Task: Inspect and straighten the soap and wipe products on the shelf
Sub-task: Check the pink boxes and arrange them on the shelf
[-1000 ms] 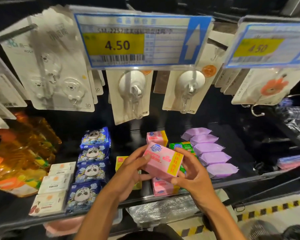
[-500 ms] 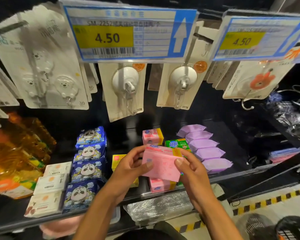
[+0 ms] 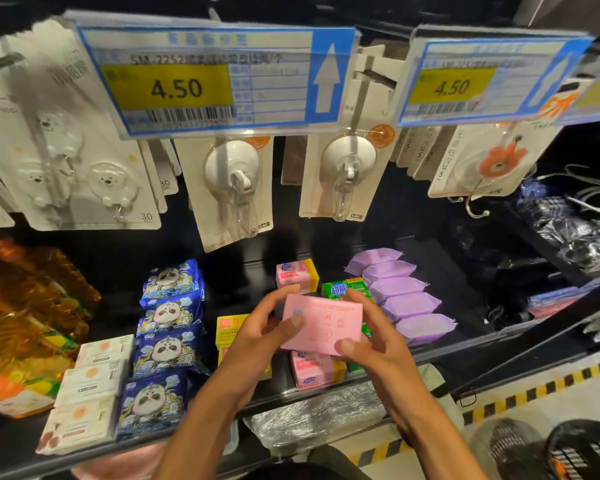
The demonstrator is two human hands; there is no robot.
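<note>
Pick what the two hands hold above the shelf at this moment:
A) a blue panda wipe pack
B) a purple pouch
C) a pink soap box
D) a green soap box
C: the left hand and the right hand each grip one end of the pink soap box.

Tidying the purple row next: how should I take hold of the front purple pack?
Probably from above, at its right end: the front purple pack lies at the shelf edge with bare shelf to its right, while the next pack crowds its far side. The left hand and right hand hold the pink box.
</note>
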